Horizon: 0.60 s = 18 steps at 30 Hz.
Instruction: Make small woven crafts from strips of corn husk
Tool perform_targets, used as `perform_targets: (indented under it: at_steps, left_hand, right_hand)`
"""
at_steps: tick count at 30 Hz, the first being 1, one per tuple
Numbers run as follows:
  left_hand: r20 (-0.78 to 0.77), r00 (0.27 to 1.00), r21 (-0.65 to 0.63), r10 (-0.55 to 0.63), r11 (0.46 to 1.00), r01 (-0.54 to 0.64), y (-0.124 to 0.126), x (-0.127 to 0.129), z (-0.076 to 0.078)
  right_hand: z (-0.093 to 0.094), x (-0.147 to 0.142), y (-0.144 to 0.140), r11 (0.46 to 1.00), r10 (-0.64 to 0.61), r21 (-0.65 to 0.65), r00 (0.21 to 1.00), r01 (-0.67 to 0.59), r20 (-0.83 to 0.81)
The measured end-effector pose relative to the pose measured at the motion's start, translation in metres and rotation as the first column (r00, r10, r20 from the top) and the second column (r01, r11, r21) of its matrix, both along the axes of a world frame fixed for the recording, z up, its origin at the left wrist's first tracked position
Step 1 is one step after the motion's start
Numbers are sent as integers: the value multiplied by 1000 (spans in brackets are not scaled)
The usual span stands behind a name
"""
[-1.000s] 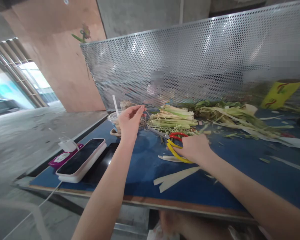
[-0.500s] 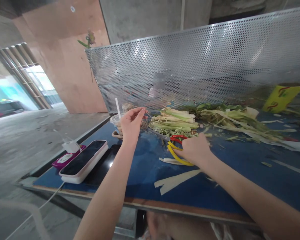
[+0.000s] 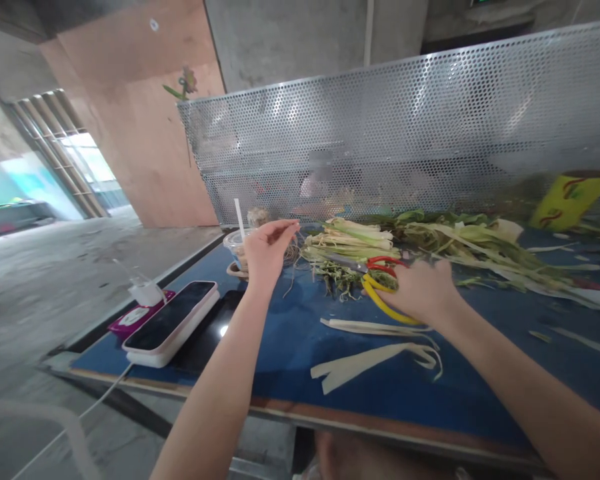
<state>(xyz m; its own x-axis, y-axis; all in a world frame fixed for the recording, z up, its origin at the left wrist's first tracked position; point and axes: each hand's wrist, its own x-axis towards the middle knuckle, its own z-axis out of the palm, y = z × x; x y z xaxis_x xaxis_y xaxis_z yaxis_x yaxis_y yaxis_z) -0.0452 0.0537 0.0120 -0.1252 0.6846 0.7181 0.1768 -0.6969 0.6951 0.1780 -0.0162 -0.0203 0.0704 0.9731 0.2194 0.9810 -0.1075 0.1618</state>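
Note:
My left hand (image 3: 267,250) is raised above the blue table, thumb and fingertips pinched together; what they hold, if anything, is too small to make out. Thin brown fibres (image 3: 291,252) hang and lie just below those fingertips. My right hand (image 3: 425,290) grips scissors (image 3: 373,265) with one red and one yellow handle. Their blades point left over a pile of pale green stalks (image 3: 353,240) with trimmed, leafy bits at its near side. Two pale strips of husk or leaf (image 3: 363,363) lie flat on the table below the scissors.
A lidded plastic cup (image 3: 235,247) with a white straw stands behind my left wrist. At left lie a phone (image 3: 173,317), a dark glossy slab (image 3: 213,333) and a purple power strip (image 3: 135,320). Loose leaves (image 3: 470,243), a yellow container (image 3: 570,200) and a perforated metal screen (image 3: 355,120) are beyond.
My right hand has drawn the scissors to the right, away from the fibres near my left hand. My left hand stays pinched, nearly in the same place.

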Motion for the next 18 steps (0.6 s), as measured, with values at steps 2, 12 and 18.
perform_targets:
  at_steps: [2,12,18]
  left_hand:
    - [-145,986,56,78,996,-71,-4,-1,1]
    - [-478,876,165,65,986,17,-11,8,-1]
    - [-541,841,155,-2,983,102,-14,14,-4]
  right_hand:
    - [3,6,-1,1000,-19,7,1000,19,-2]
    - [5,-3,-7,1000,18,-4,1000,-18,-26]
    - [5,-2,-6,996,27,-86,999,-30,-29]
